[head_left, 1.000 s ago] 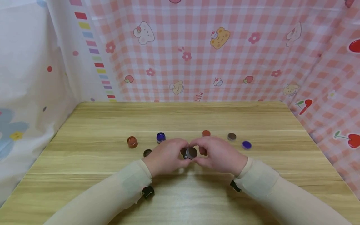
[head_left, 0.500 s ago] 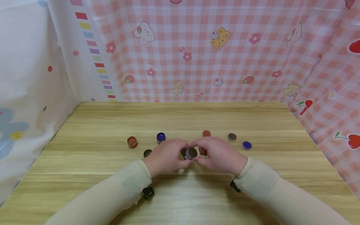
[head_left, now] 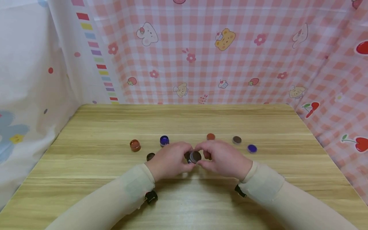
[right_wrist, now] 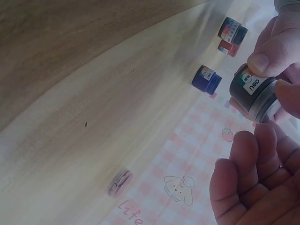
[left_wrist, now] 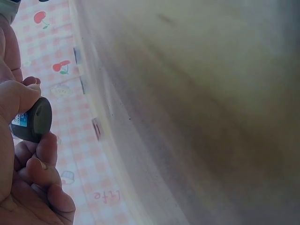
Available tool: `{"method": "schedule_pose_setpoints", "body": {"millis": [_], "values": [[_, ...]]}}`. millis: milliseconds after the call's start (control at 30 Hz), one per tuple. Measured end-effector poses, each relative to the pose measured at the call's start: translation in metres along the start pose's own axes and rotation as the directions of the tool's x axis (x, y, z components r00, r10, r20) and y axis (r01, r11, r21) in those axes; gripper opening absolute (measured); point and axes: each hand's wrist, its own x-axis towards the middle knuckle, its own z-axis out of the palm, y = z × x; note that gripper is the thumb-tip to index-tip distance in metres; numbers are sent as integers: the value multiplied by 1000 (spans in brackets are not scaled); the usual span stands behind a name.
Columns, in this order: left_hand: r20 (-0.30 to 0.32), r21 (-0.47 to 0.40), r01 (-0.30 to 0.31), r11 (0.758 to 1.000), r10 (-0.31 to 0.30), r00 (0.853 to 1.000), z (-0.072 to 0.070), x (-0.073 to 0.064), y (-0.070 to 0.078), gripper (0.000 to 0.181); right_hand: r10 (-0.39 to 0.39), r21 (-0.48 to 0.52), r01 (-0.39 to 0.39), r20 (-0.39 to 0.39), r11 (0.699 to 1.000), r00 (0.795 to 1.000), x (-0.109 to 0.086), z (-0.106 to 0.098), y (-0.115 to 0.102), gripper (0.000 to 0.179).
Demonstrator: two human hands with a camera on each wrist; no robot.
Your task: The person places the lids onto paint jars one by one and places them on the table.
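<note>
Clock directions taken from the held dark jar [right_wrist: 243,90], as seen in the head view. Near nine o'clock, farthest out, a lidless orange jar [head_left: 135,145]; closer in at nine, a black jar [head_left: 150,156], partly hidden; at ten, a lidless blue jar [head_left: 164,140]. In the left hand [head_left: 168,159], grasped between curled fingers, the dark jar, tilted and apparently clear of the table [head_left: 184,201]. Best to grip firmly round the body, well away from the rim. In the right hand [head_left: 225,159], pinched by its edge between thumb and forefinger, a dark lid [head_left: 196,157], on the jar's mouth; cannot tell how tightly. To work the lid well, keep it square to the mouth, turn in short even twists, and hold the jar more upright. Avoid brushing an orange lid [head_left: 210,136] at one o'clock, a brown lid [head_left: 237,140] at two and a blue lid [head_left: 252,148] at three.
</note>
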Motion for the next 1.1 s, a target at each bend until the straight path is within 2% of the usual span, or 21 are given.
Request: {"method": "schedule_pose_setpoints", "body": {"millis": [300, 567, 733, 933, 1100], "values": [[0, 4, -8, 1000, 8, 1000, -1, 0, 1, 18, 4, -5, -4, 0, 1000, 1000, 0, 0, -1, 37], [13, -16, 6, 1000, -6, 1000, -1, -1, 1, 17, 10, -16, -10, -12, 1000, 1000, -1, 2, -1, 33], [2, -1, -7, 1000, 7, 1000, -1, -1, 1, 19, 4, -8, -4, -18, 1000, 1000, -1, 2, -1, 38], [6, -1, -13, 1000, 13, 1000, -1, 0, 1, 18, 8, -10, -8, -16, 1000, 1000, -1, 2, -1, 31], [3, 8, -18, 1000, 18, 1000, -1, 0, 2, 18, 1, -16, -1, -17, 1000, 1000, -1, 2, -1, 35]]}}
